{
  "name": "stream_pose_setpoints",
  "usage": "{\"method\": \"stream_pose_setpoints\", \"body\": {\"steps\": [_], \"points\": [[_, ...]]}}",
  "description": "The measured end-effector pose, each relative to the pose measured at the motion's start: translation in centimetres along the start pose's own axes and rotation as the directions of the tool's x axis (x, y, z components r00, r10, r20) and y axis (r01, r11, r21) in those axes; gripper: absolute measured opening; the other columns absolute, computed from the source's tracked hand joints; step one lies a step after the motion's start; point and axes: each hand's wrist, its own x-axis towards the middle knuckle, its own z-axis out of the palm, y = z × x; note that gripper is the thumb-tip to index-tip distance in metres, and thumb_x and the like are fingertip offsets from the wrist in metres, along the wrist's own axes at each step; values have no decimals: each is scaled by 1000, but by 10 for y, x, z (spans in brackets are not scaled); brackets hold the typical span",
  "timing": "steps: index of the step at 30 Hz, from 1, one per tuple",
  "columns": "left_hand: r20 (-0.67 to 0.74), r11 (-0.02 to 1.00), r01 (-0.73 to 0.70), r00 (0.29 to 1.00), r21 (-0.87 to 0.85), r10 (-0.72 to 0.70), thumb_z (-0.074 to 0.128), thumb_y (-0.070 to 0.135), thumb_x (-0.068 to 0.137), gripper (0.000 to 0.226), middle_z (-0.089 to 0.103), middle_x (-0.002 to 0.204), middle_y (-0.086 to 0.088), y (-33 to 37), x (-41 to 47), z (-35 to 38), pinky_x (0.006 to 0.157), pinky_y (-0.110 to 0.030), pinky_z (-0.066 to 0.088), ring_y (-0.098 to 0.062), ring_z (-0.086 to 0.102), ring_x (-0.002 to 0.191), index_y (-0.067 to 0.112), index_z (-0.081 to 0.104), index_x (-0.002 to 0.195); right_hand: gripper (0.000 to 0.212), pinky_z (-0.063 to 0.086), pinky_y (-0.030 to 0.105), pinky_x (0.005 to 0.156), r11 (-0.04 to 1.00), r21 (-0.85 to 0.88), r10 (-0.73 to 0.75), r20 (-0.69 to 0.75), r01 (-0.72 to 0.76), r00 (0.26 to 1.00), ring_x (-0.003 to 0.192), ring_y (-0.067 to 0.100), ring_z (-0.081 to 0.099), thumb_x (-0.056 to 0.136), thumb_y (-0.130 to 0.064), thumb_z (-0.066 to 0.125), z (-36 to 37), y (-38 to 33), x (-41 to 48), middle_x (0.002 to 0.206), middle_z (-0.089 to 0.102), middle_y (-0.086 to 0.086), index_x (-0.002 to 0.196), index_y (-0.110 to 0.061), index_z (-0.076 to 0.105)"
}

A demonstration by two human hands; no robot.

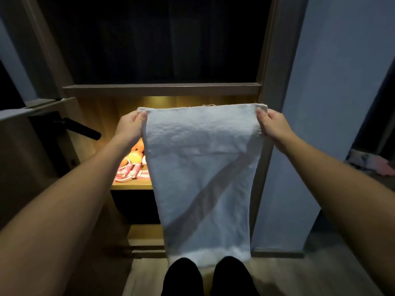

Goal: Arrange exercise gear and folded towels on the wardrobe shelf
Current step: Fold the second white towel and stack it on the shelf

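Observation:
A white towel [203, 171] hangs unfolded at full length in front of the wardrobe, its lower edge near my feet. My left hand [129, 126] pinches its top left corner and my right hand [272, 122] pinches its top right corner, holding the top edge stretched level. Behind the towel is the lit wardrobe shelf [130, 185]. On the shelf lie orange balls [134, 157] and a pink and white skipping rope [128, 170], partly hidden by the towel.
A dark upper compartment sits above a wooden shelf board [162, 89]. An open door with a black lever handle [82, 130] stands at the left. A blue wall panel [316, 103] rises at the right. Lower shelves and wooden floor lie below.

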Motion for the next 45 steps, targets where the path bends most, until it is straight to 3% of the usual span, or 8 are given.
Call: {"method": "stream_pose_setpoints", "body": {"steps": [8,11,19,25,29,33,40,45], "points": [[-319,985,-165,937,-53,140,38,38,103,37,55,80,-1,2,-110,-9,64,-32,39,-13,50,74,8,57,95,24,38,3,58,961,147,-173,-348,236,921,73,-5,53,102,-35,44,6,-5,-129,82,57,-12,96,-16,57],[-433,967,-252,875,-23,218,35,36,104,33,53,79,1,17,-156,-19,64,-31,39,-13,49,72,11,55,97,26,37,3,56,944,118,-222,-465,308,857,66,-15,50,102,-37,42,-1,-17,-178,76,53,-14,91,-17,54],[-554,933,-349,760,93,339,36,44,101,32,46,67,13,61,-256,-71,54,-18,35,7,47,60,21,54,88,36,29,6,45,900,93,-324,-515,427,794,48,-4,40,99,-41,51,-54,-69,-278,52,47,-19,65,-27,48],[-490,962,-250,829,107,270,33,69,90,52,63,85,-1,62,-300,-120,76,-58,51,-27,62,84,24,57,94,43,30,10,45,883,101,-367,-458,458,810,48,0,38,95,-46,54,-87,-89,-334,50,46,-14,62,-19,52],[-432,967,-217,866,129,252,39,47,98,42,60,82,-11,50,-312,-106,75,-53,47,-33,57,83,11,60,91,40,36,23,53,943,83,-276,-355,324,893,49,0,40,97,-45,51,-72,-70,-336,58,48,-9,69,-17,57],[-406,980,-115,897,164,173,42,32,102,39,58,84,-19,15,-293,-73,70,-43,41,-33,53,81,0,59,88,40,32,21,50,978,90,-150,-314,187,938,46,-2,39,99,-41,49,-45,-31,-318,58,42,-7,63,-21,47],[-379,981,87,925,176,-14,38,45,101,36,58,76,0,-71,-230,2,62,-35,43,-20,57,74,19,59,86,34,35,31,57,995,31,96,-255,-91,962,67,14,50,99,-41,46,12,56,-249,72,55,-3,74,-19,54],[-287,875,296,939,383,-192,31,44,103,38,54,73,-1,-148,-201,54,56,-32,36,-21,55,68,16,53,89,34,33,30,56,944,-89,300,-179,-319,937,78,23,53,101,-40,43,68,139,-221,81,58,4,81,-15,54]]}}
